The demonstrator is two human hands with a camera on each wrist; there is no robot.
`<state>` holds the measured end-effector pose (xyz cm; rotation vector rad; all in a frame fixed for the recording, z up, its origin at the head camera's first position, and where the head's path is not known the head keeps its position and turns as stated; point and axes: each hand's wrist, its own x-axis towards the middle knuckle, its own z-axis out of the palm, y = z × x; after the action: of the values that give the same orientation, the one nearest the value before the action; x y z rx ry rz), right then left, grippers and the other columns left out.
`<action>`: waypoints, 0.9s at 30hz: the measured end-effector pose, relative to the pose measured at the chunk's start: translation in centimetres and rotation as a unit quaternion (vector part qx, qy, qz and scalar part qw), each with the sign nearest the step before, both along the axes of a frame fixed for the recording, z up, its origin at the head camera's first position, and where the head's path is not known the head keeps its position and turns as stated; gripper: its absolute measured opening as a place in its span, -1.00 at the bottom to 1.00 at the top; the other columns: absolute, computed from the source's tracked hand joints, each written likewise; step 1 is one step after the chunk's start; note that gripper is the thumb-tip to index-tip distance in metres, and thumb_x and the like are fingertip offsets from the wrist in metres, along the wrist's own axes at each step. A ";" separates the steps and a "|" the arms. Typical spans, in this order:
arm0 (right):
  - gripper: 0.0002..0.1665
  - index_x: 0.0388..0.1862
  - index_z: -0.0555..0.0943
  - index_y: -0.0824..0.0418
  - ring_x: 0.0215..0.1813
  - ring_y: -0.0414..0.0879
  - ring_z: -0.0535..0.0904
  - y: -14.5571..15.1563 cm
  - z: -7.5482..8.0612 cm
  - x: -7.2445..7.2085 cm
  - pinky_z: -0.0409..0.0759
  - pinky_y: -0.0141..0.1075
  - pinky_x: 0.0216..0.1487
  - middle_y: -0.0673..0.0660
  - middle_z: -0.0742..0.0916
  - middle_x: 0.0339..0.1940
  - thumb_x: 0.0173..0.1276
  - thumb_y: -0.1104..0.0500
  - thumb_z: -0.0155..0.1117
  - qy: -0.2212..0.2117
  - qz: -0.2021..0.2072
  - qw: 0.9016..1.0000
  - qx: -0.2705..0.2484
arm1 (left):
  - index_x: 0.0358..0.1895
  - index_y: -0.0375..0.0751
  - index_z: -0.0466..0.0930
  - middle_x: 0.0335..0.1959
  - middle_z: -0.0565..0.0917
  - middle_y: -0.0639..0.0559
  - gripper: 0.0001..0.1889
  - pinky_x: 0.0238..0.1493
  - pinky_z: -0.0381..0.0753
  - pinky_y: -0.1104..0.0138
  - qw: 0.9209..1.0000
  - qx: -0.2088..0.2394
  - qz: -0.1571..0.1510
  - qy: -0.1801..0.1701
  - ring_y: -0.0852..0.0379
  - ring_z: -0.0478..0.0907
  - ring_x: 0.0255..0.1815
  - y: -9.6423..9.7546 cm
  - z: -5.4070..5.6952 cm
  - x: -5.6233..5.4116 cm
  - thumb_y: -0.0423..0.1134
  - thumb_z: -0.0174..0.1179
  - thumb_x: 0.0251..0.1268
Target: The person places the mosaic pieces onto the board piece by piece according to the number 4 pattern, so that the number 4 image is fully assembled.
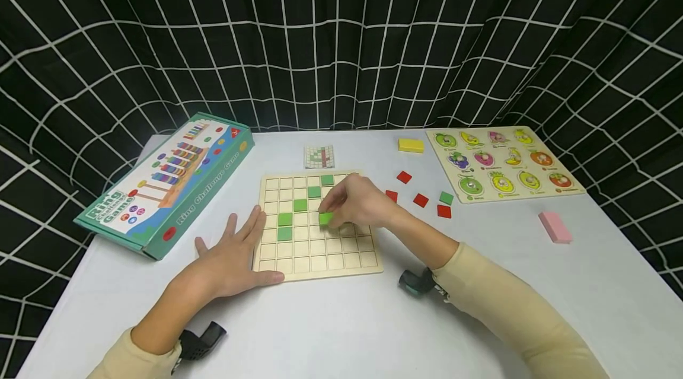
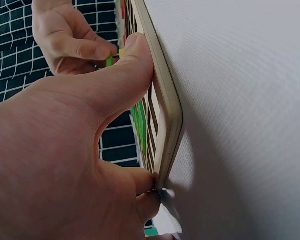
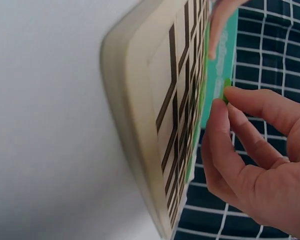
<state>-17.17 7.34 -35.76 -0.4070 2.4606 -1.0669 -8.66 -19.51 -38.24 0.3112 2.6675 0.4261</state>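
A wooden grid board (image 1: pixel 315 263) lies on the white table, with several green square tiles (image 1: pixel 300 205) in its cells, running as a diagonal down to the left. My right hand (image 1: pixel 360 201) pinches a green tile (image 1: pixel 324 219) between thumb and fingers over the board's middle. In the right wrist view this tile (image 3: pixel 227 91) stands off the board's surface at the fingertips. My left hand (image 1: pixel 229 257) lies spread at the board's left edge, its thumb resting on the near left corner and its fingers along the side.
Several red tiles (image 1: pixel 421 200) and one green tile (image 1: pixel 446 197) lie right of the board. A small pattern card (image 1: pixel 319 157) sits behind it. Farther out are a yellow block (image 1: pixel 411 146), a fruit puzzle board (image 1: pixel 501 165), a pink block (image 1: pixel 555 227) and a ring game box (image 1: pixel 171 183).
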 end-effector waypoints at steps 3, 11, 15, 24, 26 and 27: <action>-0.66 -0.27 0.86 0.08 -0.17 -0.14 0.67 -0.8 -0.1 0.1 0.66 -0.33 -0.10 -0.03 0.82 -0.32 -0.01 0.43 0.54 -0.005 0.006 1.000 0.004 | 0.73 -0.14 -0.26 0.77 -0.24 -0.09 0.35 0.18 -0.31 -0.76 1.000 0.002 0.003 -0.004 -0.50 -0.30 0.70 0.0 0.0 -0.1 0.56 0.27 0.09; -0.66 -0.27 0.85 0.07 -0.14 -0.14 0.67 -2.6 -0.4 0.4 0.66 -0.32 -0.08 -0.02 0.82 -0.27 0.00 0.42 0.59 -0.016 0.022 1.000 0.014 | 0.73 -0.14 -0.25 0.77 -0.23 -0.08 0.35 0.19 -0.31 -0.75 1.000 0.003 0.004 -0.004 -0.50 -0.31 0.70 0.0 -0.2 -0.1 0.56 0.26 0.10; -0.64 -0.27 0.85 0.06 -0.14 -0.14 0.67 -3.3 -0.5 0.4 0.64 -0.33 -0.10 -0.01 0.83 -0.27 -0.02 0.43 0.58 -0.012 0.024 0.999 0.026 | 0.73 -0.16 -0.25 0.77 -0.23 -0.08 0.36 0.19 -0.32 -0.75 1.000 0.006 0.005 -0.004 -0.50 -0.31 0.70 0.0 -0.2 0.0 0.56 0.27 0.09; -0.64 -0.29 0.86 0.07 -0.21 -0.17 0.66 -4.8 -0.5 0.7 0.64 -0.38 -0.18 -0.01 0.83 -0.33 -0.03 0.45 0.59 0.002 0.039 0.998 0.046 | 0.72 -0.16 -0.27 0.77 -0.22 -0.10 0.37 0.19 -0.32 -0.75 1.000 0.006 0.005 -0.003 -0.51 -0.30 0.69 0.0 -0.2 0.0 0.57 0.27 0.08; -0.64 -0.29 0.86 0.08 -0.23 -0.18 0.65 -5.0 -0.5 0.7 0.63 -0.38 -0.18 -0.02 0.83 -0.34 -0.04 0.45 0.60 0.008 0.044 0.998 0.051 | 0.72 -0.16 -0.26 0.77 -0.22 -0.10 0.37 0.19 -0.33 -0.75 1.000 0.007 0.006 -0.003 -0.52 -0.30 0.69 0.0 -0.2 0.0 0.56 0.28 0.08; -0.64 -0.28 0.86 0.09 -0.23 -0.19 0.65 -5.1 -0.6 0.7 0.64 -0.39 -0.19 -0.02 0.83 -0.35 -0.04 0.46 0.60 0.011 0.046 0.998 0.051 | 0.73 -0.16 -0.26 0.77 -0.22 -0.10 0.37 0.19 -0.33 -0.75 1.000 0.008 0.006 -0.003 -0.51 -0.30 0.69 0.0 -0.2 0.0 0.56 0.28 0.08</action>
<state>-16.51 2.19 -36.36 -0.4969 2.4765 -0.8999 -8.64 -19.53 -38.42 0.2970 2.6626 0.4509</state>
